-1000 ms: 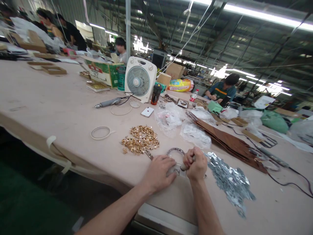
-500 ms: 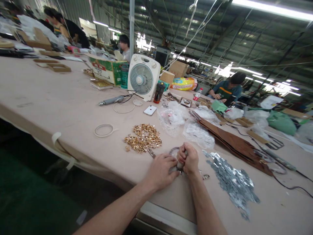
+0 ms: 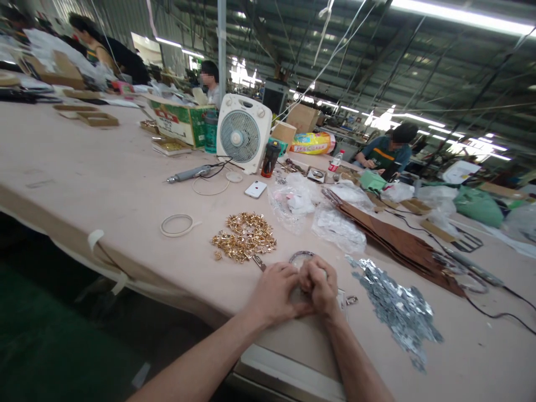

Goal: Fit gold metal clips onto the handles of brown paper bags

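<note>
My right hand [image 3: 320, 285] is closed in a fist around an upright hand tool, whose pale handle end [image 3: 324, 273] shows between the fingers. Its tip and kind are hidden. Beside it, my left hand [image 3: 274, 293] curves over a narrow strap on the table edge, thumb stretched toward the right hand. One metal-fitted strap end [image 3: 258, 262] sticks out beyond the left fingers. Right of my right hand lies another small metal fitting [image 3: 350, 300]. A dark ring-shaped loop [image 3: 299, 255] curves out behind both hands. Gold-coloured metal fasteners [image 3: 245, 237] are heaped just past my left hand.
Silver metal plates [image 3: 397, 310] lie piled on the right, near brown leather pieces [image 3: 389, 240]. Farther back are plastic bags [image 3: 339, 226], a phone [image 3: 255, 189], a fan [image 3: 243, 134] and a corded grey tool [image 3: 188, 174]. A tape roll [image 3: 176, 225] lies left. Co-workers sit beyond.
My right fist has sunk lower and tilted over the tool, now hiding the grey shaft seen before. My left hand stays nearly in place. The view has shifted slightly.
</note>
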A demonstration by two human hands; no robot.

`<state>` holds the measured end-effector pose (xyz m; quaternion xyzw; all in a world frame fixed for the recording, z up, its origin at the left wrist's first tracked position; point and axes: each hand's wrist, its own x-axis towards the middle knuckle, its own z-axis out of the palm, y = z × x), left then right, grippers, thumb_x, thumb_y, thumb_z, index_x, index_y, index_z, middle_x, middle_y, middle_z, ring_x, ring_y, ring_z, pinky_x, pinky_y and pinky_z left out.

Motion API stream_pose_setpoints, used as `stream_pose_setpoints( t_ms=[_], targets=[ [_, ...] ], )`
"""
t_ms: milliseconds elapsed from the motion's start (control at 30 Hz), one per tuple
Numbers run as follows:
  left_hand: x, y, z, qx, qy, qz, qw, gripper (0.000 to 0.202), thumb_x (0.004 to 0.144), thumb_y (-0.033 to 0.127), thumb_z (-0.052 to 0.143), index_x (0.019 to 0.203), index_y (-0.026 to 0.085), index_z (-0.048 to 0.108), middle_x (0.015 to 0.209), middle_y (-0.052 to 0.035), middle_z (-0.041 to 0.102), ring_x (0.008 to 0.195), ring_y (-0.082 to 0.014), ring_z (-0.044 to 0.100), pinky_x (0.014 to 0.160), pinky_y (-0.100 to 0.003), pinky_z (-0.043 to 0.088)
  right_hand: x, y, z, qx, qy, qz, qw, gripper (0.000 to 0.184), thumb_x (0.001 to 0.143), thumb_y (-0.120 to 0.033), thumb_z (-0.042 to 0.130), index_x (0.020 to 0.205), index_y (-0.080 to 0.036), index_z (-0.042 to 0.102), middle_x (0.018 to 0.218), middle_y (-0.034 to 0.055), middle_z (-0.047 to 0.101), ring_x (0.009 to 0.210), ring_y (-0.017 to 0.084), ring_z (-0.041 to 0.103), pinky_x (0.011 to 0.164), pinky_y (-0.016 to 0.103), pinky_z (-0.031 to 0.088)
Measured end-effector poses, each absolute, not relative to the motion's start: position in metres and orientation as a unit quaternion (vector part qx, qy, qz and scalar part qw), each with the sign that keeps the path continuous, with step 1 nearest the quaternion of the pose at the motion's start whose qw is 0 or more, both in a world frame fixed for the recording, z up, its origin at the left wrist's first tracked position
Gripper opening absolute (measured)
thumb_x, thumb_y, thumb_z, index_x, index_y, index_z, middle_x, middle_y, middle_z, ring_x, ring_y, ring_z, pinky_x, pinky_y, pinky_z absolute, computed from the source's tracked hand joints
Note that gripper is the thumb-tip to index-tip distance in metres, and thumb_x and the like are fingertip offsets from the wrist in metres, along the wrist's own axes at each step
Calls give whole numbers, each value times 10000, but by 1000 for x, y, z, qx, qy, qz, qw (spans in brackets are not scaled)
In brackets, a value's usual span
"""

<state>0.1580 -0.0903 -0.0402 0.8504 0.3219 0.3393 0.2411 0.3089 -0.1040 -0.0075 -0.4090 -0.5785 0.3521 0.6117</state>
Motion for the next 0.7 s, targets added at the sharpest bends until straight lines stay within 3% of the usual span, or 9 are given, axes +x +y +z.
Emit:
stream_pose_setpoints(
  t_ms=[100,167,467,700],
  targets=[
    [160,-91,-42,855,336,327,221,631,729,621,850,1242,285,698,1272,-39,709,1252,-288,573,1105,-462,410,319,-108,-5,-364,-457,363,726,370,996,-407,549,683,-237,450,511,-88,353,398,92,268,389,213,221],
    [161,-91,-43,854,343,327,214,670,724,643,845,1265,277,696,1287,-51,705,1259,-294,568,1109,-465,410,322,-114,-3,-349,-449,349,745,346,989,-380,562,692,-233,465,513,-85,356,400,92,278,393,214,231],
    [162,-93,-36,851,343,327,227,273,809,398,794,1033,263,716,1123,-31,744,1165,-268,595,1034,-424,450,302,-134,-28,-393,-621,277,619,370,971,-354,610,632,-214,561,588,-8,530,547,151,483,572,304,385],
    [165,-94,-36,848,362,319,219,260,841,345,729,1077,246,683,1139,-58,748,1188,-289,588,1044,-458,437,305,-124,-29,-395,-696,225,556,316,977,-340,581,688,-219,618,633,3,582,593,169,531,608,314,417]
  ],
)
